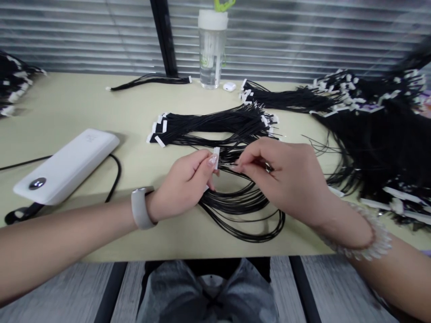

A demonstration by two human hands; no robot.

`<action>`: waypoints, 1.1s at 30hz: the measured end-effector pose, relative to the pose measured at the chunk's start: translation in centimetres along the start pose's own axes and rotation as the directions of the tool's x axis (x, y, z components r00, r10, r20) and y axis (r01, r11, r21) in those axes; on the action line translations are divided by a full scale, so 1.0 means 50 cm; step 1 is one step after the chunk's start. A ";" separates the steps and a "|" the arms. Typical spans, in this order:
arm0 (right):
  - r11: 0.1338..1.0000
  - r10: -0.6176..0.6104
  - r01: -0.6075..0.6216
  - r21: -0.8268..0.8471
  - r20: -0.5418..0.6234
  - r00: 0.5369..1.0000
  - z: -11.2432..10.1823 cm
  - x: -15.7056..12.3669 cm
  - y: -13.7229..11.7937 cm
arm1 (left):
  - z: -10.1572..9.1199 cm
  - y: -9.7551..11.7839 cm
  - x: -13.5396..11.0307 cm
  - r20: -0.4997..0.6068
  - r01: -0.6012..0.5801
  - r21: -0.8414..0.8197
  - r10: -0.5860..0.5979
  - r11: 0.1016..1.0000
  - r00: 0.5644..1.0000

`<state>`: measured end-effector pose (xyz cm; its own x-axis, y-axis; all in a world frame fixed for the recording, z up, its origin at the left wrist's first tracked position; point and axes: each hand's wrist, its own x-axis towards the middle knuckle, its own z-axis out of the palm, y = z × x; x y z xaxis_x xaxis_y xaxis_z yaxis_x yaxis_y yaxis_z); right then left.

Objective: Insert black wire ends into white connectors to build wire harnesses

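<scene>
Between thumb and fingers, my left hand [190,181] grips a white connector housing [217,158] standing on edge. Black wires [242,202] run from around that hand and curve in a loose loop over the table. Just right of the housing, my right hand [286,175] pinches a thin black wire by its end, thumb against forefinger. The wire's tip is close to the housing's side; whether it has entered a slot is too small to tell. Beyond both hands lies a bundle of black wire harnesses [208,123] with white connectors at its ends.
A white power bank [67,166] with a black cable lies left. At the back stand a water bottle [212,54] and a white earbud case [229,86]. A large pile of black harnesses [377,139] covers the right; a single harness [151,81] lies near the window.
</scene>
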<state>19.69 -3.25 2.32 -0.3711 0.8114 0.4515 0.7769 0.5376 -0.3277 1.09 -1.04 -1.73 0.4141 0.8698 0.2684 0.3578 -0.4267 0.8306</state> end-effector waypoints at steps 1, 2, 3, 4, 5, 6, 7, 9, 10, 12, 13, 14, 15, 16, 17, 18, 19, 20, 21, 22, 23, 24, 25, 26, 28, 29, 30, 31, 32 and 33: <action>1.000 0.014 -0.014 -0.001 0.004 1.000 -0.003 0.000 0.000 | 0.000 -0.001 0.000 0.005 0.003 -0.009 -0.003 1.000 1.000; 1.000 0.024 -0.024 0.000 0.012 1.000 -0.006 0.000 0.001 | -0.001 -0.002 0.000 0.008 0.005 -0.016 -0.004 1.000 1.000; 1.000 0.023 -0.023 0.006 0.020 1.000 -0.009 0.001 0.003 | -0.002 -0.002 0.001 0.009 0.007 -0.020 -0.007 1.000 1.000; 1.000 0.013 -0.014 0.016 0.032 0.999 -0.012 0.001 0.005 | -0.002 -0.003 0.001 0.009 0.011 -0.023 -0.011 1.000 1.000; 1.000 -0.004 0.002 0.031 0.045 0.999 -0.014 0.002 0.008 | -0.003 -0.003 0.001 0.006 0.017 -0.028 -0.016 0.999 1.000; 0.998 -0.028 0.025 0.050 0.058 0.998 -0.015 0.003 0.012 | -0.003 -0.003 0.002 0.002 0.022 -0.033 -0.022 0.999 1.000; 0.996 -0.054 0.049 0.069 0.071 0.996 -0.016 0.003 0.016 | -0.003 -0.003 0.002 0.001 0.028 -0.037 -0.028 0.999 1.000; 0.991 -0.098 0.087 0.105 0.100 0.990 -0.015 0.003 0.022 | -0.003 -0.003 0.002 0.003 0.032 -0.037 -0.031 0.999 1.000; 0.987 -0.120 0.106 0.119 0.111 0.987 -0.014 0.002 0.025 | -0.003 -0.003 0.002 0.004 0.030 -0.034 -0.030 0.999 1.000; 0.983 -0.150 0.137 0.120 0.102 0.983 -0.011 -0.001 0.026 | -0.002 -0.004 0.002 0.006 0.024 -0.028 -0.024 0.999 1.000; 0.985 -0.148 0.139 0.105 0.081 0.986 -0.009 -0.002 0.025 | -0.002 -0.004 0.002 0.006 0.024 -0.029 -0.024 0.999 1.000; 0.989 -0.128 0.123 0.087 0.056 0.990 -0.006 -0.003 0.024 | -0.001 -0.005 0.002 0.006 0.027 -0.031 -0.027 0.999 1.000; 0.993 -0.093 0.091 0.069 0.027 0.995 -0.003 -0.004 0.022 | -0.001 -0.005 0.002 0.009 0.031 -0.034 -0.031 0.999 0.999; 0.997 -0.050 0.050 0.059 0.000 0.999 0.000 -0.005 0.019 | -0.001 -0.005 0.002 0.009 0.034 -0.036 -0.034 0.999 0.999; 0.998 -0.008 0.009 0.062 -0.022 1.000 0.004 -0.005 0.016 | -0.001 -0.005 0.002 0.011 0.035 -0.034 -0.035 0.999 0.999; 0.997 0.028 -0.025 0.074 -0.035 0.999 0.007 -0.005 0.013 | -0.001 -0.004 0.002 0.014 0.034 -0.029 -0.034 0.999 0.999; 0.995 0.052 -0.048 0.089 -0.043 0.998 0.010 -0.005 0.010 | -0.001 -0.003 0.003 0.019 0.032 -0.020 -0.031 0.999 0.999; 0.993 0.064 -0.060 0.100 -0.040 0.997 0.013 -0.004 0.008 | -0.002 -0.002 0.003 0.026 0.027 -0.010 -0.027 1.000 0.999; 0.992 0.066 -0.062 0.107 -0.033 0.997 0.015 -0.004 0.006 | -0.003 -0.001 0.003 0.035 0.022 0.001 -0.022 1.000 0.999; 0.992 0.065 -0.063 0.108 -0.021 0.998 0.017 -0.003 0.004 | -0.003 0.000 0.003 0.043 0.017 0.012 -0.018 1.000 0.999; 0.993 0.062 -0.062 0.099 -0.004 0.998 0.017 -0.002 0.002 | -0.004 0.001 0.004 0.052 0.011 0.020 -0.012 1.000 0.999; 0.995 0.058 -0.059 0.084 0.011 0.998 0.017 -0.001 0.000 | -0.004 0.002 0.004 0.059 0.005 0.026 -0.007 1.000 0.998; 0.996 0.054 -0.055 0.065 0.020 0.998 0.016 -0.001 -0.001 | -0.004 0.002 0.004 0.064 0.000 0.029 -0.001 1.000 0.998; 0.998 0.047 -0.048 0.040 0.025 0.999 0.015 -0.001 -0.002 | -0.004 0.002 0.004 0.070 -0.004 0.029 0.002 1.000 0.998; 1.000 0.013 -0.013 -0.023 0.009 1.000 0.014 -0.002 -0.004 | -0.004 0.002 0.004 0.073 -0.001 0.026 0.000 1.000 0.997; 0.998 -0.013 0.013 -0.062 -0.006 1.000 0.014 -0.004 -0.004 | -0.003 0.002 0.004 0.074 0.002 0.024 -0.004 1.000 0.997; 0.994 -0.048 0.045 -0.104 -0.022 0.999 0.015 -0.005 -0.004 | -0.003 0.002 0.004 0.072 0.007 0.023 -0.009 1.000 0.997; 0.986 -0.085 0.080 -0.146 -0.028 0.996 0.017 -0.007 -0.004 | -0.003 0.002 0.004 0.072 0.011 0.023 -0.012 1.000 0.997; 0.977 -0.119 0.112 -0.183 -0.029 0.992 0.019 -0.008 -0.003 | -0.002 0.002 0.004 0.075 0.012 0.023 -0.013 1.000 0.997; 0.967 -0.151 0.143 -0.211 -0.023 0.988 0.021 -0.010 -0.002 | -0.002 0.002 0.004 0.077 0.010 0.024 -0.012 1.000 0.997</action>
<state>19.27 -3.45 1.28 -0.4723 0.7153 0.5151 0.8057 0.5873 -0.0769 1.11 -0.86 -1.54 0.4735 0.8529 0.2201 0.3815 -0.4238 0.8215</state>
